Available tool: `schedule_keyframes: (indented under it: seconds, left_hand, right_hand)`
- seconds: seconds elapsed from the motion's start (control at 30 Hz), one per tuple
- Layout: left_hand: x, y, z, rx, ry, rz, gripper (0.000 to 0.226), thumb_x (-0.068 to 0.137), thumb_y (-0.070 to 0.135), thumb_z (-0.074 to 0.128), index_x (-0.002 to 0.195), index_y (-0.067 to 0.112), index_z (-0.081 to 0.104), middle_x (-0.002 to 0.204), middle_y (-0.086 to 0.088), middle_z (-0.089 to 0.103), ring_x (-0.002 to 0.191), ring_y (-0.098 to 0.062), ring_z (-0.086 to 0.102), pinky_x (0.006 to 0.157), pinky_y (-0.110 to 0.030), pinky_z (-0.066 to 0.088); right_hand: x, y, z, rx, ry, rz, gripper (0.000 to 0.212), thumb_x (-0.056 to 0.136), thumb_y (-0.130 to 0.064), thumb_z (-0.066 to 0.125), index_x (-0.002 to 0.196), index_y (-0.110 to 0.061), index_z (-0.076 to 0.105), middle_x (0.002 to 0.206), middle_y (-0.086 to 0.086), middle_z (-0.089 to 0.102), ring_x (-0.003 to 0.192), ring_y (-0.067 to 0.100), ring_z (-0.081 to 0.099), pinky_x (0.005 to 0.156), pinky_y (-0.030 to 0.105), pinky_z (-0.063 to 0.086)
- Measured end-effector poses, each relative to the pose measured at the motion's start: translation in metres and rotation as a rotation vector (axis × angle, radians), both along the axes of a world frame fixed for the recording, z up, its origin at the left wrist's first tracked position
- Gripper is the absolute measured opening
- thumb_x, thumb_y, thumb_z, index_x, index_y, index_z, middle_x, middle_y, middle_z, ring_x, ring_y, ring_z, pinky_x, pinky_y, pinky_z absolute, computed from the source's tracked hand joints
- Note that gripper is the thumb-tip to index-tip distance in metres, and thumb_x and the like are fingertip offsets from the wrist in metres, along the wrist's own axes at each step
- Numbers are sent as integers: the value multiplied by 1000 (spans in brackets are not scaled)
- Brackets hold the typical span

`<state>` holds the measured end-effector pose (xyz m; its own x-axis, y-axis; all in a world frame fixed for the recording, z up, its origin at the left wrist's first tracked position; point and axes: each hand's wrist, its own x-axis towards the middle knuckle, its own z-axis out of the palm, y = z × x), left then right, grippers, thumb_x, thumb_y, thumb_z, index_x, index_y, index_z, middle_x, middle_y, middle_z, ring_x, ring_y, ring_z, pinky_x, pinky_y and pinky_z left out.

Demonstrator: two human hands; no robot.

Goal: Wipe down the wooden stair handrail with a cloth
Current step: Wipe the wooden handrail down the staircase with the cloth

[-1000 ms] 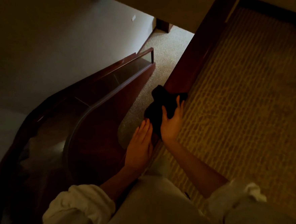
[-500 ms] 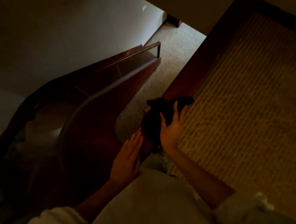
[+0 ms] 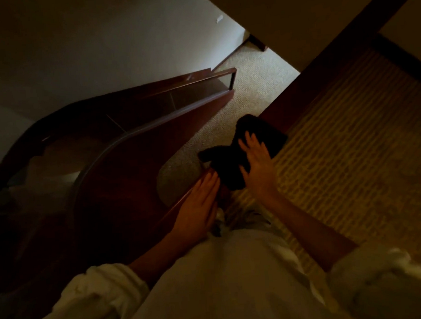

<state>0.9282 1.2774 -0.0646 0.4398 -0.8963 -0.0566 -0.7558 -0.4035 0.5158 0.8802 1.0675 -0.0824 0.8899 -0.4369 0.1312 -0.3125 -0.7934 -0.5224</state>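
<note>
The right hand (image 3: 255, 160) lies flat with fingers spread over a dark cloth (image 3: 243, 152), pressing it down on the wooden handrail (image 3: 306, 78) just right of the frame's centre. It pins the cloth under the palm rather than pinching it; one loose corner flops off the rail's left edge. The left hand (image 3: 198, 207) rests lower along the same rail, fingers straight and pressed together, palm down on the wood, holding nothing, its fingertips just beside the cloth.

The cloth looks soft, light and limp, so it will likely bunch or slide out from under a loose palm. The best hold, by my judgement, is a broad flat press on its middle, with the hanging corner folded in so it does not drag. The rail is stiff, polished dark wood and probably slick, so the cloth should glide easily.

The rail runs from the hands diagonally to the upper right of the frame, and that long stretch appears not yet wiped. To its right lies patterned carpet (image 3: 353, 149) on the landing. To its left, paler carpet (image 3: 249, 87) shows on the floor below, and a curved dark-wood balustrade (image 3: 152, 123) with a glass panel sweeps across the left half. The light is dim, and the lower left is too dark to read.
</note>
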Motion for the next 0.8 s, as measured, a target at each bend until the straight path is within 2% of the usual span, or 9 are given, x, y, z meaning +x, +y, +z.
schedule_keyframes:
  seconds: [0.07, 0.2, 0.27, 0.43, 0.5, 0.57, 0.63, 0.7, 0.8]
  left_hand:
    - [-1, -1, 2, -11, -4, 22, 54, 95, 18, 38, 145, -1, 34, 154, -16, 29, 145, -24, 22, 117, -38, 20]
    - [-4, -4, 5, -35, -38, 69, 57, 95, 19, 40, 148, 1, 28, 156, -14, 24, 146, -23, 16, 120, -31, 10]
    - [-5, -3, 7, -47, -17, 136, 62, 95, 21, 41, 151, 4, 19, 159, -11, 13, 148, -22, 13, 121, -30, 8]
    - [-6, -5, 4, -68, -10, 233, 67, 97, 24, 37, 154, 16, 0, 161, -4, -1, 149, -17, 5, 120, -30, 8]
    - [-6, -6, 5, -68, -22, 245, 65, 98, 23, 36, 153, 14, 3, 161, -5, 1, 149, -21, 8, 121, -32, 9]
    - [-6, -6, 6, -79, -44, 243, 62, 98, 20, 37, 152, 9, 10, 161, -8, 4, 148, -24, 10, 121, -34, 10]
    - [-7, -6, 7, -93, -56, 245, 61, 97, 18, 39, 152, 6, 13, 160, -11, 5, 148, -26, 11, 121, -35, 11]
    - [-7, -6, 6, -100, -65, 256, 61, 97, 17, 40, 151, 6, 14, 160, -14, 5, 148, -28, 11, 121, -36, 11]
    - [-7, -5, 4, -113, -98, 298, 57, 100, 20, 35, 151, 4, 15, 159, -18, 6, 147, -32, 11, 121, -37, 10]
  right_hand:
    - [20, -51, 9, -17, 43, -133, 57, 89, -5, 60, 143, -4, 42, 153, 20, 31, 144, 34, 24, 119, 52, 18]
    - [49, -85, 23, 39, 66, -318, 50, 95, -12, 55, 142, -1, 42, 154, 20, 29, 143, 36, 28, 116, 53, 25]
    - [36, -48, 23, 109, 30, -205, 60, 89, -8, 60, 144, -3, 38, 150, 23, 35, 137, 40, 35, 112, 55, 31]
    - [18, -2, 27, -34, 168, 589, 60, 75, -21, 76, 130, -8, 59, 133, 17, 57, 125, 37, 51, 106, 46, 37]
    - [52, -41, 40, -58, 275, 581, 43, 80, -26, 74, 118, -8, 66, 116, 16, 66, 109, 38, 60, 90, 41, 48]
    - [82, -81, 53, -88, 406, 351, 27, 91, -36, 64, 92, -10, 69, 86, 10, 67, 86, 31, 64, 63, 27, 43]
    - [95, -91, 61, -112, 449, 185, 44, 94, -49, 54, 66, -15, 54, 61, -1, 52, 65, 24, 58, 48, 25, 27]
    - [92, -53, 63, -155, 449, 246, 46, 94, -53, 50, 65, -17, 52, 59, -3, 48, 60, 18, 53, 48, 26, 25]
    - [74, 34, 61, -36, 549, 538, 29, 97, -36, 50, 83, -16, 64, 82, 3, 64, 78, 20, 61, 61, 27, 40]
